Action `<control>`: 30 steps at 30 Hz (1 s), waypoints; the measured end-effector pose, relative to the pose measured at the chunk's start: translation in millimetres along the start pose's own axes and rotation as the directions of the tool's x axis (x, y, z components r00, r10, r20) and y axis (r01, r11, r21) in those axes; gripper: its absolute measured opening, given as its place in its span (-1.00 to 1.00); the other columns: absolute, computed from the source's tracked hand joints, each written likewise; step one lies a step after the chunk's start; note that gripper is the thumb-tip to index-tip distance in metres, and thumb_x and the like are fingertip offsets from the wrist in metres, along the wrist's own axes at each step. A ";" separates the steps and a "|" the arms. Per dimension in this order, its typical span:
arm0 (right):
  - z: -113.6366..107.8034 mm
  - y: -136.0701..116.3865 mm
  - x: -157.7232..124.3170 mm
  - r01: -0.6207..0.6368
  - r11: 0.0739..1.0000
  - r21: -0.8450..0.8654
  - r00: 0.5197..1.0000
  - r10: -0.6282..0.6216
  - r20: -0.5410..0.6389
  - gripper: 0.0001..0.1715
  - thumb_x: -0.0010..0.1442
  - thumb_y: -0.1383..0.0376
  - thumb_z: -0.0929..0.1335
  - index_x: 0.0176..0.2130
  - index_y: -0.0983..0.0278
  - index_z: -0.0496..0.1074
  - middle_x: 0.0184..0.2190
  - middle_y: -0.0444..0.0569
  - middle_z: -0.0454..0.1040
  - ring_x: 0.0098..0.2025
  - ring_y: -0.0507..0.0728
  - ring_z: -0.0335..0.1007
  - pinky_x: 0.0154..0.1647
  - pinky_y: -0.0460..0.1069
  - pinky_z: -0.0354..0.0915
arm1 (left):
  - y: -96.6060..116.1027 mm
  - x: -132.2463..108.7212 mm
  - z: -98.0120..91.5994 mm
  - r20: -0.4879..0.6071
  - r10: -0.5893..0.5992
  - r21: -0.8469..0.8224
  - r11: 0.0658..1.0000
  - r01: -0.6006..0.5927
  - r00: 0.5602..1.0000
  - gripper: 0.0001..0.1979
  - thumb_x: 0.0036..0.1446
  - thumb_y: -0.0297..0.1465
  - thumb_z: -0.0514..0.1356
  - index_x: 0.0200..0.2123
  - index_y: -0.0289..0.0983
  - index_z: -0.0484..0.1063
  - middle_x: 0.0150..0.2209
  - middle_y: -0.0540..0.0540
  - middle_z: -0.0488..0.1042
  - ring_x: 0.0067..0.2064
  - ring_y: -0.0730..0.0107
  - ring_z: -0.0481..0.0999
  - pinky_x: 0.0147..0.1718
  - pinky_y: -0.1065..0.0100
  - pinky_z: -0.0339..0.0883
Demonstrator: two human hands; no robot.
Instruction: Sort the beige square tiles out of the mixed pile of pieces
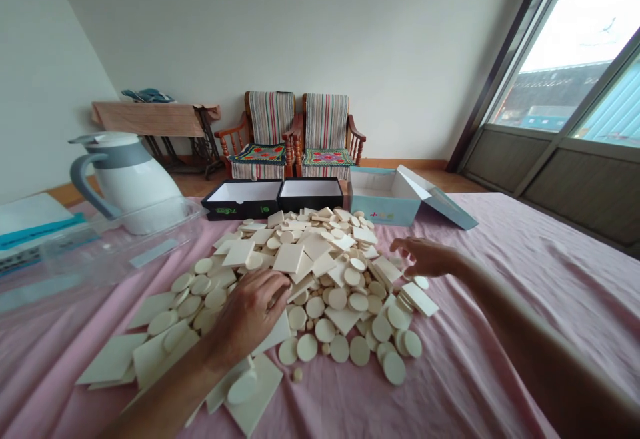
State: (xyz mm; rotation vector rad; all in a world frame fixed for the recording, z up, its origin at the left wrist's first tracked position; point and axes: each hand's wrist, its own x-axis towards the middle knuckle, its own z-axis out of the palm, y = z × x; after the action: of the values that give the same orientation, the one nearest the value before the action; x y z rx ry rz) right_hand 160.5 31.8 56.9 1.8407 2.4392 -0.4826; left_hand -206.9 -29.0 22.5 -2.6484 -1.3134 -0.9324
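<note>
Wood pieces (337, 299) heaped mid-frame on cloth (475, 359). Left hand (250, 307) over heap's lower left, fingers curled; grip cannot be told. Right hand (427, 257) at heap's right edge, fingers parted. Oblong tile (423, 299) just below right hand, the nearer; long axis slants down rightward.

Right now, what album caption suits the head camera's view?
Bare left hand and right hand at a heap of pale round and square pieces on wrinkled pink cloth.
</note>
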 end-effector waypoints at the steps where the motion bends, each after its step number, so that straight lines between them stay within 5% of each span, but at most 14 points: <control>1: 4.8 2.1 -2.8 -0.001 1.000 0.016 1.000 0.000 0.019 -0.35 -0.16 0.32 0.47 -0.01 0.25 0.39 -0.22 0.05 0.47 -0.23 0.18 0.40 -0.26 -0.02 0.27 | -0.7 -0.3 0.4 -0.006 0.004 -0.001 1.000 -0.004 1.000 -0.90 0.21 -0.44 0.09 -0.29 -0.25 0.41 -0.30 -0.07 0.50 -0.22 0.32 0.47 -0.16 0.29 0.33; 9: 23.8 5.1 -12.9 -0.025 1.000 -0.002 0.999 0.025 -0.021 -0.42 0.01 0.30 0.39 0.06 0.22 0.31 -0.16 0.08 0.39 -0.19 0.15 0.35 -0.21 -0.03 0.23 | -2.7 -0.6 2.5 -0.016 0.019 0.002 1.000 -0.019 1.000 -0.90 0.22 -0.44 0.09 -0.30 -0.25 0.41 -0.30 -0.06 0.50 -0.23 0.32 0.47 -0.18 0.29 0.31; 18: 39.2 14.9 -7.9 -0.076 0.997 0.023 0.978 0.079 -0.195 -0.69 0.00 0.40 0.34 -0.19 0.29 0.29 -0.32 0.04 0.41 -0.26 0.14 0.31 -0.29 -0.05 0.18 | -0.4 1.6 0.6 -0.019 0.022 -0.008 1.000 -0.022 1.000 -0.90 0.21 -0.44 0.10 -0.33 -0.24 0.41 -0.33 -0.05 0.50 -0.25 0.32 0.46 -0.20 0.30 0.31; 23: 34.0 23.8 0.1 -0.105 0.966 0.237 0.973 0.150 -0.178 -0.68 -0.07 0.43 0.33 -0.26 0.24 0.21 -0.43 -0.11 0.34 -0.43 0.04 0.26 -0.46 -0.10 0.16 | -1.9 -0.1 1.8 -0.018 0.012 -0.005 1.000 -0.012 1.000 -0.90 0.20 -0.45 0.11 -0.32 -0.25 0.42 -0.32 -0.05 0.50 -0.24 0.32 0.47 -0.19 0.29 0.31; 27: 8.1 -4.2 8.7 0.008 0.863 0.505 0.974 0.109 -0.200 -0.68 -0.03 0.41 0.29 -0.22 0.23 0.16 -0.48 -0.20 0.29 -0.53 -0.03 0.21 -0.55 -0.13 0.17 | -2.0 -0.8 1.5 -0.005 0.010 -0.014 1.000 -0.010 1.000 -0.89 0.21 -0.45 0.09 -0.32 -0.25 0.42 -0.32 -0.05 0.50 -0.25 0.32 0.46 -0.19 0.28 0.31; 30: -9.2 -46.7 18.7 0.163 0.854 0.493 0.960 -0.023 -0.279 -0.66 -0.06 0.40 0.32 -0.23 0.23 0.18 -0.48 -0.20 0.32 -0.49 -0.02 0.23 -0.52 -0.13 0.19 | -1.7 -1.0 0.6 -0.001 0.008 -0.018 1.000 -0.008 1.000 -0.88 0.21 -0.44 0.09 -0.31 -0.25 0.42 -0.32 -0.06 0.50 -0.25 0.32 0.46 -0.19 0.27 0.31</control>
State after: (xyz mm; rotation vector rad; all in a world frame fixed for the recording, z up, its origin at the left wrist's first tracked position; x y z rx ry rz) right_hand 112.4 40.3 71.6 2.0887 2.7902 -1.0527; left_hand -208.3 -28.5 21.1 -2.6639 -1.2999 -0.9493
